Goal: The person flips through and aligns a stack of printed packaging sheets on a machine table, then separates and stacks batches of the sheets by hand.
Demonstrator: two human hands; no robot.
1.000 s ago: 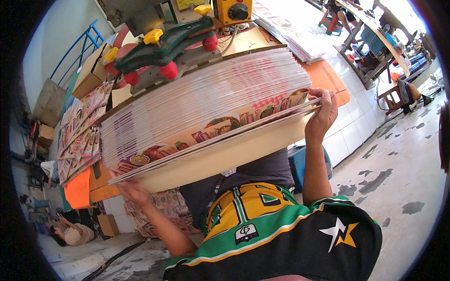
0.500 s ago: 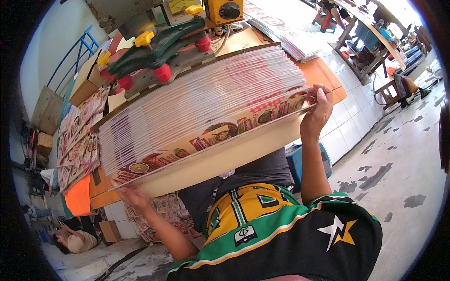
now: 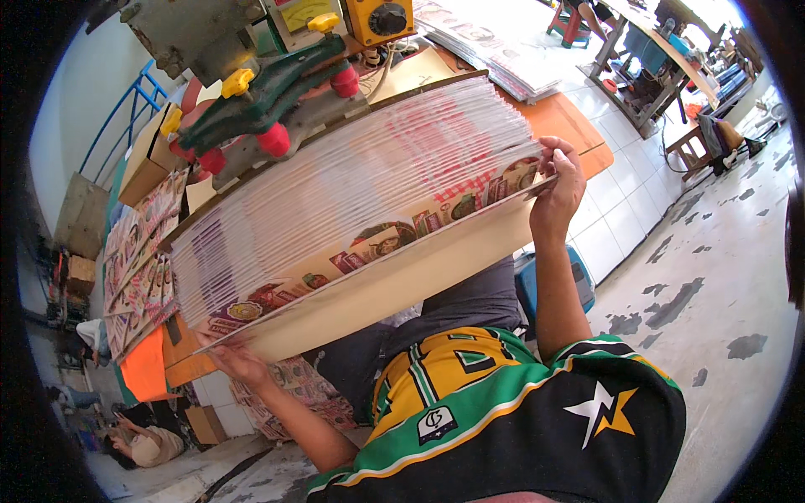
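Observation:
A long row of thin printed sheets (image 3: pixel 335 184) slants across the table in front of me, their edges lined up like ridges. At its near side is a sheet with food pictures (image 3: pixel 289 293), and a plain cream panel (image 3: pixel 402 281) shows below that sheet's edge. My left hand (image 3: pixel 239 362) is closed on the near-left corner, its fingers partly hidden behind the sheet. My right hand (image 3: pixel 560 178) pinches the near-right corner, thumb and fingers on the sheet's edge.
Beyond the row stands a machine with a green arm (image 3: pixel 268 96), yellow knobs and red pads. Loose printed pieces (image 3: pixel 138 268) lie at the left. An orange board (image 3: pixel 574 134) sits at the right. A yellow box with a dial (image 3: pixel 381 21) is at the back.
Both hands keep their corners of the printed sheet. The view has shifted slightly, so the machine and the row appear a little farther left.

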